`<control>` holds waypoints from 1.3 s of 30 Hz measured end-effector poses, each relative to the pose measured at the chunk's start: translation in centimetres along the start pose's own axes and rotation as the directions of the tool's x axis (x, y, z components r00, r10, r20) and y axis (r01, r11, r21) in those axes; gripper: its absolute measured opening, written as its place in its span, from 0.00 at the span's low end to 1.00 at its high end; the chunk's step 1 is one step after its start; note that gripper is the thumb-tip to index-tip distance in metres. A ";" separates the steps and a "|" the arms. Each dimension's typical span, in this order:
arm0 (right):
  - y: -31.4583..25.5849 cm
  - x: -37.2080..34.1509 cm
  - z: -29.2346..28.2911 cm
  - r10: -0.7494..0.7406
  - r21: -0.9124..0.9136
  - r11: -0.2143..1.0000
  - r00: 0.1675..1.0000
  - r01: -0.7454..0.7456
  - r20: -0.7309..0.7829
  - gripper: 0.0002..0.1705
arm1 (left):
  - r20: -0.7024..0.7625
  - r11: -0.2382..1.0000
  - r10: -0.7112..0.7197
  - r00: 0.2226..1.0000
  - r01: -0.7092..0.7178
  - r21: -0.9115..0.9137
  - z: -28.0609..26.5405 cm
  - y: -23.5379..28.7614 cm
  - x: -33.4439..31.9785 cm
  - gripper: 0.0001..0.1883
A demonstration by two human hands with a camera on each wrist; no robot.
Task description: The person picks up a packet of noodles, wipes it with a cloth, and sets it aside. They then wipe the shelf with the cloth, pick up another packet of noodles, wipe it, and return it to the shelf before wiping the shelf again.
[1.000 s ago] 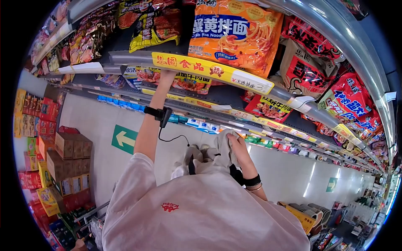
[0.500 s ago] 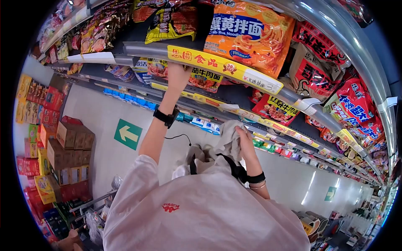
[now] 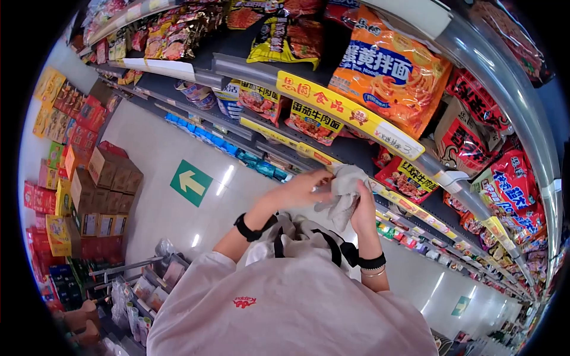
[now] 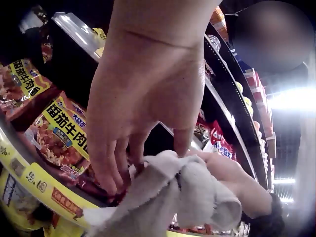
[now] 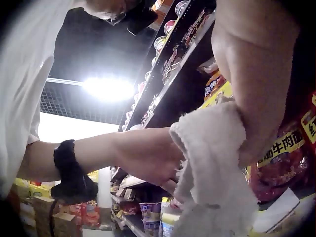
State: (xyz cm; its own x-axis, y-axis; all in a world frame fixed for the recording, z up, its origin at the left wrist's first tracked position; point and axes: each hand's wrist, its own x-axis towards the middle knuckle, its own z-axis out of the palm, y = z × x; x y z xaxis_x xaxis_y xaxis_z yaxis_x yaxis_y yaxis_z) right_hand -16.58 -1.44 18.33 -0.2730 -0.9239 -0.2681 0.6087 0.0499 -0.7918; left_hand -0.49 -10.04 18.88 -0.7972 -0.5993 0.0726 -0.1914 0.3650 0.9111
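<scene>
Chest-high before me, my right hand [image 3: 363, 209] grips a crumpled grey-white cloth [image 3: 349, 193], which hangs down in folds. My left hand [image 3: 304, 191] is at the cloth's left side, slightly blurred. In the left wrist view, the left hand [image 4: 148, 94] reaches down with long, loosely bent fingers, and its thumb and fingertips are right at the top of the cloth [image 4: 182, 192]. The right wrist view has the cloth [image 5: 212, 158] hanging in front of the left fingertips, hiding them.
Noodle shelves rise ahead, with an orange noodle bag [image 3: 386, 74], tomato-beef noodle packs [image 3: 314, 121] and a yellow label strip [image 3: 332, 101] on the shelf edge. Stacked cartons [image 3: 104, 184] stand at left, beyond the floor with its green arrow sign [image 3: 191, 183]. A loaded cart [image 3: 148, 279] is behind left.
My left hand has come out from the shelf under the yellow label strip and moved down and right to the cloth. The view has shifted, and the right hand still holds the cloth.
</scene>
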 end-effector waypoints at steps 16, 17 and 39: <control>1.4 -0.5 -0.6 -0.214 -0.597 0.699 0.911 0.394 0.351 0.39 | -0.398 0.926 -0.185 0.898 0.023 -0.378 0.3 -0.7 -2.4 0.06; 1.1 -0.9 -0.3 -0.209 -0.639 0.678 0.929 0.364 0.306 0.38 | -0.384 0.883 -0.249 0.889 0.046 -0.467 -0.4 -0.4 -2.5 0.05; 0.0 -2.3 -0.3 -0.261 -0.843 0.446 0.945 0.299 0.197 0.10 | -0.227 0.966 -0.142 0.964 0.185 0.181 -1.5 3.1 -3.8 0.11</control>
State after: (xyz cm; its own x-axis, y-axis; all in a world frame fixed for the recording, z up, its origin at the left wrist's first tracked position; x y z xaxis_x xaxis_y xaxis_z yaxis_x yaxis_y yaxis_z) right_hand -16.17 0.83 18.73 -0.2696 -0.9610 0.0614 -0.4383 0.0657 -0.8964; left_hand 2.77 -7.70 21.99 -0.6111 -0.7909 0.0321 -0.4359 0.3702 0.8203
